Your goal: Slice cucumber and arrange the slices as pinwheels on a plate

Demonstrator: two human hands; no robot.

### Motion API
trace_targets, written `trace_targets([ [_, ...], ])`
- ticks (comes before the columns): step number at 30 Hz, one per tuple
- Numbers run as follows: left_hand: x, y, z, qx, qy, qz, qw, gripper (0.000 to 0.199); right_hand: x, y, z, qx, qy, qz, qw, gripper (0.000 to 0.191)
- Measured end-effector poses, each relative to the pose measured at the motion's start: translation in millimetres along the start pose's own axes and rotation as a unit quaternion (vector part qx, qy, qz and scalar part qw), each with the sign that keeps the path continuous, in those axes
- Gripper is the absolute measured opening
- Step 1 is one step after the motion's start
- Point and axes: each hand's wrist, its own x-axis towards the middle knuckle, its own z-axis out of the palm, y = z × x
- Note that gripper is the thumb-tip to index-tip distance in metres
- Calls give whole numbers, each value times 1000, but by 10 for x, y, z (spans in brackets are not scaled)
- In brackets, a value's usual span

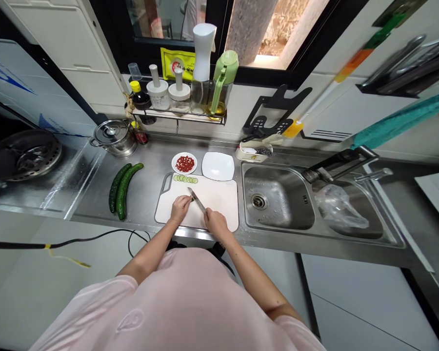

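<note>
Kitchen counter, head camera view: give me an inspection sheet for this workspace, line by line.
Surface: steel counter bearing a white cutting board.
Job's things: knife over a cucumber piece; cucumber slices in a row at the board's far edge.
Clutter: two whole cucumbers, plate of red bits, empty white plate, lidded pot.
Hands: left hand shut on the cucumber piece; right hand shut on the knife.
Cables: black cord below the counter edge.
Surroundings: sink, condiment rack, window.
</note>
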Motion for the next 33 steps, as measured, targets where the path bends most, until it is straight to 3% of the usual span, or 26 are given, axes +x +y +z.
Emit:
trace_targets([
  [33,-9,-2,15,3,-1,8,1000,24,-134,150,156,-26,-11,-15,999,22],
])
